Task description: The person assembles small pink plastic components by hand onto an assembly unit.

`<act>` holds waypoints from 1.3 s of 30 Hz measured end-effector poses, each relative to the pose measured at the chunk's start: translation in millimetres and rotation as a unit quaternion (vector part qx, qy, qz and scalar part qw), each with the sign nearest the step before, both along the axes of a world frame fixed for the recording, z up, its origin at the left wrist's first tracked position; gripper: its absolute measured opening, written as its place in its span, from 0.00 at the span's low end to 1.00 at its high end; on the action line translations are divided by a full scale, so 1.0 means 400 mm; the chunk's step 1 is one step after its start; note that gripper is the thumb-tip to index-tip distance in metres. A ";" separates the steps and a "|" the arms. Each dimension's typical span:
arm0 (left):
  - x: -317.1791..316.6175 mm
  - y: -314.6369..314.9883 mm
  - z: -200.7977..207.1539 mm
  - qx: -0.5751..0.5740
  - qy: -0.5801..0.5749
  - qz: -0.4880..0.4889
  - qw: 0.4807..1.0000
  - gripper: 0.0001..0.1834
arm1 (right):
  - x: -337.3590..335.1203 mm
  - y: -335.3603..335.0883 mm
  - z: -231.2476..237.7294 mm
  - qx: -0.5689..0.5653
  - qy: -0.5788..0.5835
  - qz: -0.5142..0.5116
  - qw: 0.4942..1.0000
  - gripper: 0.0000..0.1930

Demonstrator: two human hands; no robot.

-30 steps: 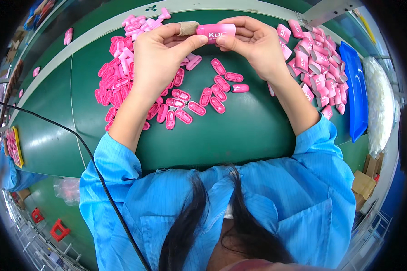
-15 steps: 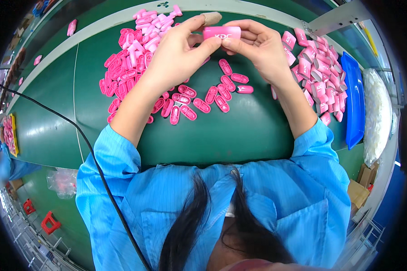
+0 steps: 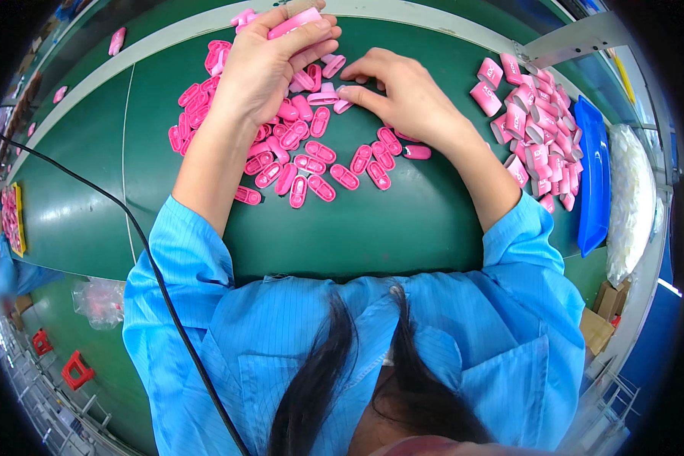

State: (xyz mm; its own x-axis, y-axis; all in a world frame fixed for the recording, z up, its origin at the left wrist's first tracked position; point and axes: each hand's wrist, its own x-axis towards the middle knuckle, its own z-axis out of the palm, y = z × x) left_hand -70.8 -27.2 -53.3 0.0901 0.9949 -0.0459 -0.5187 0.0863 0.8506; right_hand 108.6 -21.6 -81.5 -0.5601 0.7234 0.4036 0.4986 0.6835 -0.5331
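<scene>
At the far edge of the green table, my left hand (image 3: 270, 64) is closed round a pink plastic casing (image 3: 295, 23), with a tan cover on one fingertip. My right hand (image 3: 406, 91) is low over the table, thumb and forefinger apart. Just by its thumb tip lies a light pink ring-shaped piece (image 3: 343, 106), and others like it are close by. Whether the thumb touches that piece I cannot tell. Beneath and beside my left hand spreads a pile of hot-pink oval caps (image 3: 309, 163), partly hidden by that hand and forearm.
A heap of pink sleeve-shaped casings (image 3: 539, 125) lies at the right, beside a blue tray (image 3: 593, 178) and a white filled plastic bag (image 3: 631, 205). A black cable (image 3: 140, 232) crosses the left side. One small pink piece (image 3: 417, 153) sits near my right wrist.
Both hands were together round the pink casing. Now my left hand has carried it up and left, while my right hand has let go and come down toward the light pink pieces.
</scene>
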 end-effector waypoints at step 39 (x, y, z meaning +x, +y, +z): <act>0.094 -0.051 -0.074 0.141 0.275 -0.106 0.945 0.18 | 0.121 -0.011 0.030 -0.311 0.229 0.001 0.922 0.09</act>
